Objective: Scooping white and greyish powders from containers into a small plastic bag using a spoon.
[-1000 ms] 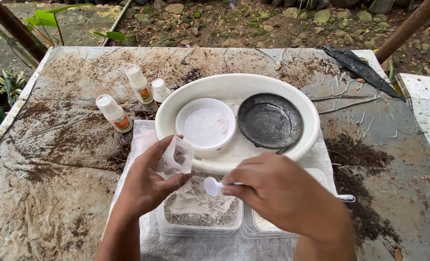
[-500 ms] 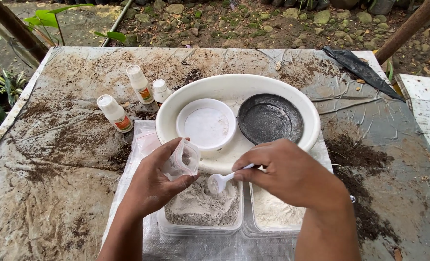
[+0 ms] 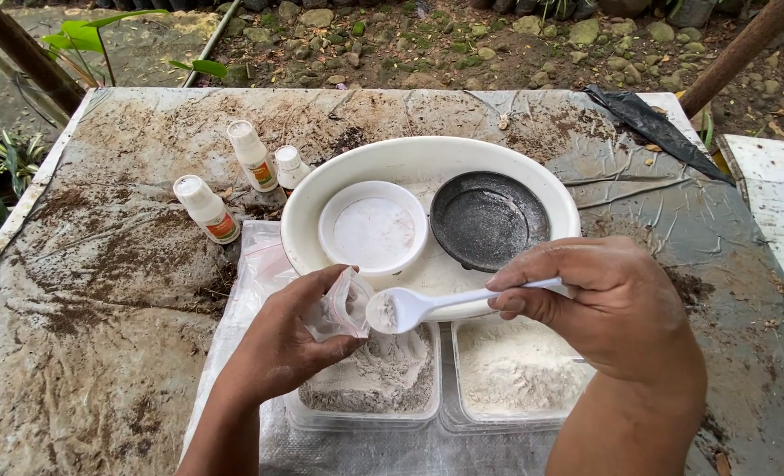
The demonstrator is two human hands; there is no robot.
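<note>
My left hand (image 3: 286, 344) pinches a small clear plastic bag (image 3: 343, 307) held open toward the right. In my right hand (image 3: 603, 304) is a white plastic spoon (image 3: 409, 308), its bowl carrying a little pale powder right at the bag's mouth. Both hover over two clear trays: the left tray (image 3: 370, 388) holds greyish powder, the right tray (image 3: 511, 370) holds whiter powder. Behind them stands a large white oval basin (image 3: 418, 159) with a white round dish (image 3: 374, 229) and a black round dish (image 3: 489, 219) inside.
Three small white bottles with orange labels (image 3: 251, 154) (image 3: 205, 207) (image 3: 290, 166) stand at the back left on the dirty, soil-streaked tabletop (image 3: 101, 291). A clear plastic sheet (image 3: 251, 273) lies under the trays. A black bag (image 3: 652, 128) lies far right. Stony ground and plants lie beyond.
My right hand lifted the spoon out of the left tray and swung it up to the bag's mouth. The left hand kept the bag in nearly the same place.
</note>
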